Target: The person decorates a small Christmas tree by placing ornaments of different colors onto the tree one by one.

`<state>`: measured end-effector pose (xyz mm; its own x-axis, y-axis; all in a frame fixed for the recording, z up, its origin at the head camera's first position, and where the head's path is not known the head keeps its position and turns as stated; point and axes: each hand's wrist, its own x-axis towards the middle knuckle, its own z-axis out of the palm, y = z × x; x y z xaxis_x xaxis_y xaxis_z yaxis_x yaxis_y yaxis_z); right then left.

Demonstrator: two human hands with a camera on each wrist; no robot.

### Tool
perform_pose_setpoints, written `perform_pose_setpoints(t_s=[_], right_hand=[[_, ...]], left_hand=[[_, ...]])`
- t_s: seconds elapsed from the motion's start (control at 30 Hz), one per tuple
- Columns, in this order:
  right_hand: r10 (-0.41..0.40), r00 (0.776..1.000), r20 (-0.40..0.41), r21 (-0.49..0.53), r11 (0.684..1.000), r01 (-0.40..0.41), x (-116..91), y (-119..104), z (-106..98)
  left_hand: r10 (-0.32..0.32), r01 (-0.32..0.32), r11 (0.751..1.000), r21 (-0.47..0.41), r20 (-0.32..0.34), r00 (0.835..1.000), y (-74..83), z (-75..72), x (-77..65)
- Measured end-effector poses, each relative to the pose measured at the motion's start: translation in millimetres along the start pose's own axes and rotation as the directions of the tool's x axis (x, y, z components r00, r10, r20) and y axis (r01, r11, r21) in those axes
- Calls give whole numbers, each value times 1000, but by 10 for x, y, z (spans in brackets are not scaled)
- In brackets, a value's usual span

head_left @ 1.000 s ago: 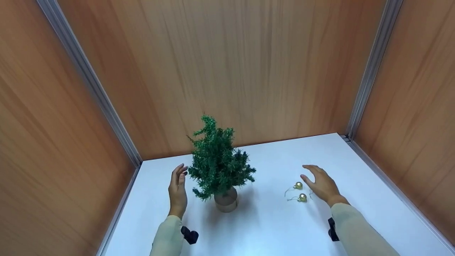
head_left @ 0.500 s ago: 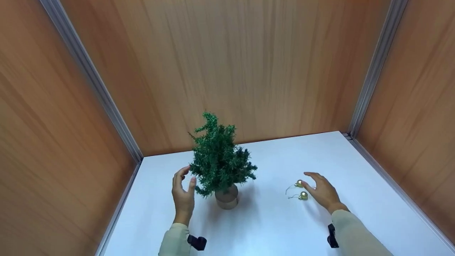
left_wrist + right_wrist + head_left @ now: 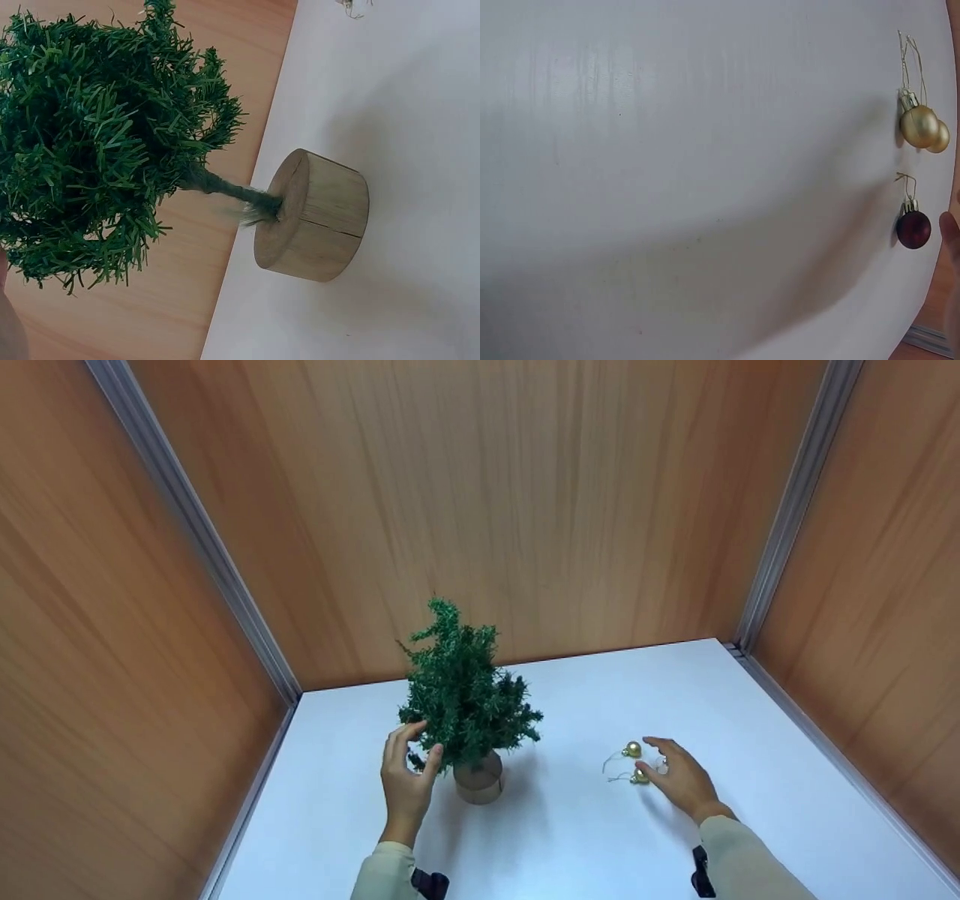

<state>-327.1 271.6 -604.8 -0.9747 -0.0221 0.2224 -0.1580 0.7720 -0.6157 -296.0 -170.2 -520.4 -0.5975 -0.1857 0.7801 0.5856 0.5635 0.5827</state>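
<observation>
A small artificial Christmas tree (image 3: 466, 694) stands upright on its round wooden base (image 3: 319, 221). My left hand (image 3: 407, 791) is at its lower left branches, thumb and fingers apart; whether the fingertips touch the foliage I cannot tell. On the table to the right lie two gold baubles (image 3: 632, 749) with thread loops. A dark red bauble (image 3: 913, 229) lies beside them in the right wrist view; my right hand hides it in the head view. That right hand (image 3: 684, 784) hovers over the baubles, thumb and fingers spread, holding nothing.
The white table (image 3: 570, 840) is enclosed by wood-grain panels (image 3: 510, 510) at the back and both sides. Grey metal posts (image 3: 784, 502) stand in the back corners. Each wrist carries a small black camera (image 3: 701, 870).
My left hand has moved right and slightly nearer to me, up against the tree's lower branches. The right hand has come down and nearer over the baubles. The tree and baubles stay put.
</observation>
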Motion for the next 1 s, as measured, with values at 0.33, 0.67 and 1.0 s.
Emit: perform_pose_setpoints(t_s=[0.33, 0.67, 1.0], right_hand=[[-18, 999, 27, -9, 1000, 19, -16, 17, 54], [-2, 999, 43, -10, 1000, 2, -52, 64, 128], [-16, 999, 48, 31, 999, 14, -61, 87, 214]], left_hand=[[16, -16, 1000, -1, -15, 1000, 35, 6, -37], [13, -13, 1000, -15, -24, 1000, 53, 55, -56], [49, -49, 999, 2, -69, 996, 62, 82, -81]])
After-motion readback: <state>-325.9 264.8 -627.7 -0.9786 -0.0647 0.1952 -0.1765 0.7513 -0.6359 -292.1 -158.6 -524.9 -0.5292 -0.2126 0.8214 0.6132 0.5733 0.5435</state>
